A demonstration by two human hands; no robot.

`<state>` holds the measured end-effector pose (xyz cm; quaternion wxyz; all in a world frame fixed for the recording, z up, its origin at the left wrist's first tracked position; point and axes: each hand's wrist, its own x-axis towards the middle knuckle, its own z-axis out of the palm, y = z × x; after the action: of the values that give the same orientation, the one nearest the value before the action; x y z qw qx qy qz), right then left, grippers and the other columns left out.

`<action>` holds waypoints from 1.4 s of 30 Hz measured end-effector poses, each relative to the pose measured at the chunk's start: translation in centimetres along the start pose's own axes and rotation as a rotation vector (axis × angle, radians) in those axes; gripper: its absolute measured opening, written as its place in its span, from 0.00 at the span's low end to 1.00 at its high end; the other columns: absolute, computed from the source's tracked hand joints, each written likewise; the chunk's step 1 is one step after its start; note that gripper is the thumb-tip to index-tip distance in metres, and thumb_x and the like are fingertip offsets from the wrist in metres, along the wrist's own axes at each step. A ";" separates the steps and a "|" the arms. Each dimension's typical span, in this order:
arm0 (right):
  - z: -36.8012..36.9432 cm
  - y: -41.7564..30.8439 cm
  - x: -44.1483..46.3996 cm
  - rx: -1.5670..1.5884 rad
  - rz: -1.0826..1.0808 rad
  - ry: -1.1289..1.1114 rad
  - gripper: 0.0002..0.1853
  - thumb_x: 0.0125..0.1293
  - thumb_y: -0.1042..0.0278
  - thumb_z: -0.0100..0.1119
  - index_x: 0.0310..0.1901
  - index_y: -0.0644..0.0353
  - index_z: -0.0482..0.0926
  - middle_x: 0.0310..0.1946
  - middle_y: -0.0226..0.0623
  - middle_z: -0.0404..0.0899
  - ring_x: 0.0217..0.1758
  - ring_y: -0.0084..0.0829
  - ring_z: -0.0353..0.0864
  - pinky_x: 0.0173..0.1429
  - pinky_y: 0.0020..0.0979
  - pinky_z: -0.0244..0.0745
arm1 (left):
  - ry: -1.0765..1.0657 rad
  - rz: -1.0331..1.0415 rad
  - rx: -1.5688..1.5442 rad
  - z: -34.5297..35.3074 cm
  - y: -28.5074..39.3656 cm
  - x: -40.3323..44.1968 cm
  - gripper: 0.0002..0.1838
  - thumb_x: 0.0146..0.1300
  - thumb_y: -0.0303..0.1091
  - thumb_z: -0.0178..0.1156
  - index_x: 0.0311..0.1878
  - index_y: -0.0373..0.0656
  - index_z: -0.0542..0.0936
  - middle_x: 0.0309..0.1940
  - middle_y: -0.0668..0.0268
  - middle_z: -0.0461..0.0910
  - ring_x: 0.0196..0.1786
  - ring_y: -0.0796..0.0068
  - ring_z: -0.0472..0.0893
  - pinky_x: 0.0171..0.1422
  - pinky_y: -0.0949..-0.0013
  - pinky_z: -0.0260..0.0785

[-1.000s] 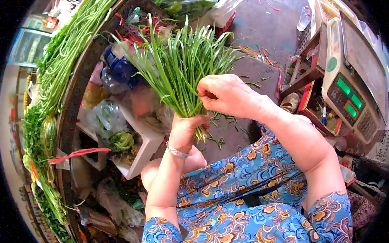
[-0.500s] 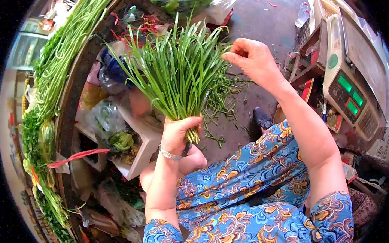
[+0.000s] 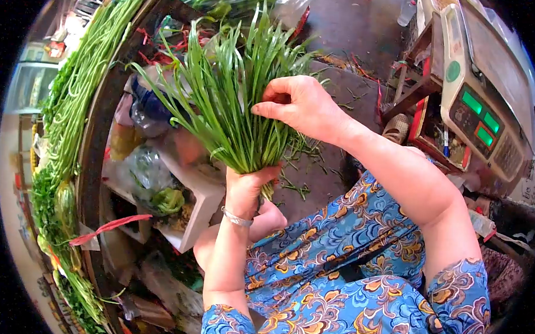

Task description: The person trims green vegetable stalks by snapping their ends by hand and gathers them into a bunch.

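A thick bunch of garlic chives (image 3: pixel 231 115) stands up in my left hand (image 3: pixel 243 192). The fingers wrap round its lower stems, and the cut ends poke out below. Long green leaves fan out above the fist. Over the right side of the bunch is my right hand (image 3: pixel 302 106), with thumb and forefinger pinched together against the leaves. Whether a leaf is caught between those fingertips I cannot make out. Loose green trimmings (image 3: pixel 303 147) lie on the floor behind the bunch.
Long beans (image 3: pixel 90 102) and leafy greens cover a curved wooden stand on the left. A white foam box (image 3: pixel 201 206) holds bagged vegetables. At right stands a weighing scale (image 3: pixel 478 124) with lit green digits. A red plastic tie (image 3: pixel 109 229) hangs off the stand.
My right hand has moved left and down, from beside the leaf tips to over the bunch. My left hand keeps its grip on the chives. The view has shifted slightly.
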<state>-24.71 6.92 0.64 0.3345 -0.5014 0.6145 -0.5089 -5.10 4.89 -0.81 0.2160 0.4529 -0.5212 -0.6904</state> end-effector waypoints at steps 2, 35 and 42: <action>0.3 0.7 0.2 0.080 -0.003 -0.015 0.12 0.59 0.64 0.65 0.34 0.66 0.81 0.28 0.37 0.81 0.31 0.27 0.78 0.38 0.30 0.73 | 0.005 -0.007 -0.021 -0.1 0.1 -0.1 0.19 0.43 0.15 0.64 0.42 0.35 0.79 0.31 0.63 0.82 0.27 0.72 0.79 0.29 0.71 0.73; -2.3 1.4 1.8 -0.021 -0.172 0.325 0.09 0.56 0.73 0.63 0.39 0.62 0.76 0.31 0.38 0.79 0.33 0.28 0.81 0.40 0.28 0.75 | 0.015 -0.034 -0.045 -0.9 0.1 0.1 0.14 0.46 0.16 0.65 0.39 0.35 0.80 0.30 0.63 0.82 0.26 0.74 0.79 0.28 0.73 0.72; -2.4 2.7 2.3 -0.003 -0.228 0.271 0.08 0.58 0.70 0.62 0.38 0.62 0.79 0.31 0.41 0.81 0.34 0.32 0.83 0.41 0.33 0.77 | 0.032 -0.042 -0.044 -0.7 0.0 -0.1 0.16 0.45 0.16 0.64 0.41 0.35 0.80 0.32 0.62 0.82 0.27 0.73 0.80 0.29 0.72 0.73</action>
<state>-28.34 5.33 -1.11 0.1879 -0.4950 0.5939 -0.6058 -4.47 4.57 -0.81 0.2197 0.4697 -0.4927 -0.6988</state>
